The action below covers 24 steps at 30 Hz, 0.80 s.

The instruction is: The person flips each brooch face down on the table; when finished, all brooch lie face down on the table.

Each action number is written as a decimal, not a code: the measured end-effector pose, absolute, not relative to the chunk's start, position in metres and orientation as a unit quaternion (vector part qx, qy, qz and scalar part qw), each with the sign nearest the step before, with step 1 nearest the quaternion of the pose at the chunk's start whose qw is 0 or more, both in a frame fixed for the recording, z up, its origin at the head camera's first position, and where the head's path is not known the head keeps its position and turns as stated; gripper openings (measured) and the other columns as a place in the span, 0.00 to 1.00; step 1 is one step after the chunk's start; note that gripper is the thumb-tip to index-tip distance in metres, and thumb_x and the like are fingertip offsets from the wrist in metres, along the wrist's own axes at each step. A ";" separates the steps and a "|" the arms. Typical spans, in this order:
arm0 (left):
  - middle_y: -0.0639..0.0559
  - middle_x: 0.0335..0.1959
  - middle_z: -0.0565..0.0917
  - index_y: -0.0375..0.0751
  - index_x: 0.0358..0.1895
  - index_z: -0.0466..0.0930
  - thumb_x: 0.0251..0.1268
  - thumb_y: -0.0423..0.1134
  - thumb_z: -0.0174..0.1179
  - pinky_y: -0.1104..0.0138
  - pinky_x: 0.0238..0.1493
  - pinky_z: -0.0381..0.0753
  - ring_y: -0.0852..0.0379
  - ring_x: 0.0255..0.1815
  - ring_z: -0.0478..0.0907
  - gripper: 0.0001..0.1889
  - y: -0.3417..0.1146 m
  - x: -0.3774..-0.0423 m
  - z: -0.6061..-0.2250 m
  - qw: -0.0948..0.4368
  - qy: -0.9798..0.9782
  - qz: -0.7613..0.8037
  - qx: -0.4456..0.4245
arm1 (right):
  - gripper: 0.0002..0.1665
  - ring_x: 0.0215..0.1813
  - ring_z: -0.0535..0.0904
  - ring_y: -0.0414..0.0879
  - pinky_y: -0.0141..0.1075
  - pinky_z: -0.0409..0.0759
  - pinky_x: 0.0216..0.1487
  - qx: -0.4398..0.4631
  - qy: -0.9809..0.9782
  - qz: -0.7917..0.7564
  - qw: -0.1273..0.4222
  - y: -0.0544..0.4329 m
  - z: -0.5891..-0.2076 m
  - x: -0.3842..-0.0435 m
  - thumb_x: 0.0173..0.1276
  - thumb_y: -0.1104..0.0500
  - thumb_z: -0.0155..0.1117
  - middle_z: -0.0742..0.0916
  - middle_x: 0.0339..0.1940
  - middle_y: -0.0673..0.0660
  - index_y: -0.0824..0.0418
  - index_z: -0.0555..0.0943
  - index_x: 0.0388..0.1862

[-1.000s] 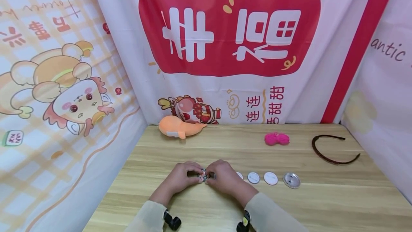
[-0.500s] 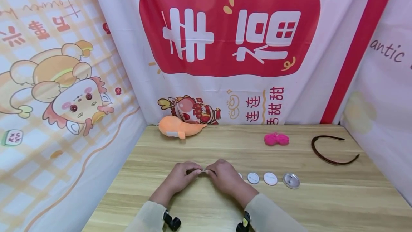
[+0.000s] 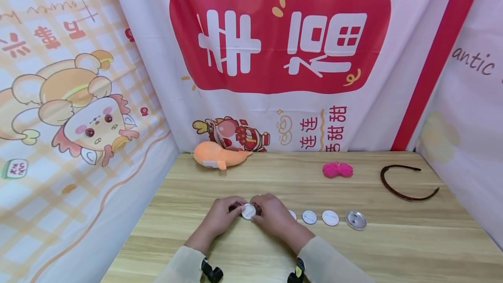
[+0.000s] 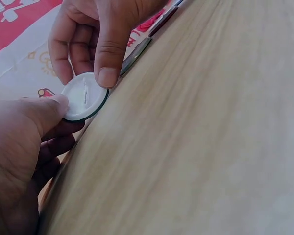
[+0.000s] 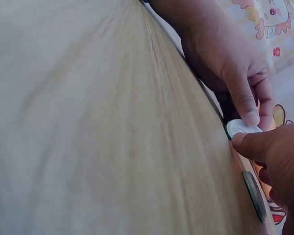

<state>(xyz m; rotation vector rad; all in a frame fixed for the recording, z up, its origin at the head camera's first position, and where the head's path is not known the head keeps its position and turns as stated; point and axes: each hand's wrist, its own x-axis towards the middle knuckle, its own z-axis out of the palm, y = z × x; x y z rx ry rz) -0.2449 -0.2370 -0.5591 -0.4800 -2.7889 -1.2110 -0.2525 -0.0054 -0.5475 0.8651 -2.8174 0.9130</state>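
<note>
A round pin badge (image 3: pixel 248 212) is held between my two hands, its white back and thin metal pin (image 4: pixel 85 93) facing up. My left hand (image 3: pixel 222 216) pinches its left edge, thumb on the back. From the other side my right hand (image 3: pixel 273 216) grips the opposite edge between thumb and fingers. The badge's dark green rim shows in the left wrist view, while its front face is hidden underneath. Just right of the right hand, a white-backed badge (image 3: pixel 309 217) lies pin side up, and another beside it is partly covered by that hand.
The row continues rightward with a white badge (image 3: pixel 330 218) and a larger silver-backed badge (image 3: pixel 356 220). Along the back of the wooden table (image 3: pixel 235 261) lie an orange plush toy (image 3: pixel 214 155), a pink knotted item (image 3: pixel 338 169) and a dark brown headband (image 3: pixel 393 191). Printed cloth hangs behind.
Between my fingers the badge has flipped over: its colourful printed face showed first, then its thin edge, and now its white back. Both hands stay in about the same place.
</note>
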 end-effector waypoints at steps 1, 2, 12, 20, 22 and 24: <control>0.65 0.44 0.91 0.61 0.52 0.90 0.80 0.43 0.68 0.66 0.53 0.88 0.64 0.48 0.87 0.06 -0.237 -0.245 -0.559 0.029 -0.904 -0.398 -0.154 | 0.17 0.44 0.75 0.40 0.33 0.77 0.44 0.286 -0.911 0.294 0.032 -0.006 -0.548 -0.253 0.70 0.54 0.81 0.83 0.38 0.45 0.48 0.86 0.54; 0.66 0.43 0.91 0.61 0.50 0.90 0.78 0.43 0.69 0.68 0.52 0.87 0.65 0.47 0.87 0.06 -0.236 -0.245 -0.558 0.024 -0.901 -0.405 -0.151 | 0.16 0.44 0.74 0.40 0.33 0.76 0.43 0.289 -0.910 0.294 0.035 -0.006 -0.548 -0.253 0.70 0.54 0.81 0.83 0.38 0.46 0.48 0.86 0.52; 0.65 0.56 0.89 0.63 0.44 0.92 0.65 0.46 0.80 0.53 0.69 0.84 0.57 0.62 0.84 0.08 -0.238 -0.244 -0.557 0.013 -0.910 -0.375 -0.175 | 0.16 0.47 0.77 0.40 0.36 0.80 0.47 0.288 -0.914 0.280 0.048 -0.005 -0.549 -0.252 0.71 0.52 0.80 0.86 0.42 0.45 0.50 0.88 0.55; 0.67 0.57 0.90 0.60 0.44 0.95 0.66 0.45 0.79 0.53 0.70 0.83 0.58 0.63 0.84 0.07 -0.241 -0.244 -0.556 0.022 -0.917 -0.346 -0.198 | 0.18 0.61 0.85 0.49 0.47 0.86 0.66 0.308 -0.913 0.263 0.052 -0.004 -0.550 -0.250 0.71 0.53 0.80 0.93 0.55 0.52 0.55 0.90 0.58; 0.67 0.56 0.90 0.61 0.44 0.95 0.66 0.46 0.79 0.54 0.69 0.84 0.59 0.61 0.84 0.07 -0.241 -0.244 -0.556 0.019 -0.917 -0.347 -0.198 | 0.17 0.60 0.85 0.49 0.47 0.86 0.66 0.313 -0.911 0.263 0.055 -0.003 -0.551 -0.250 0.71 0.54 0.79 0.93 0.53 0.52 0.55 0.91 0.56; 0.67 0.55 0.90 0.61 0.44 0.95 0.66 0.46 0.80 0.54 0.69 0.84 0.60 0.60 0.84 0.07 -0.242 -0.244 -0.556 0.017 -0.916 -0.348 -0.197 | 0.15 0.60 0.86 0.49 0.47 0.86 0.66 0.318 -0.910 0.261 0.058 -0.002 -0.551 -0.250 0.71 0.53 0.79 0.93 0.52 0.51 0.55 0.91 0.55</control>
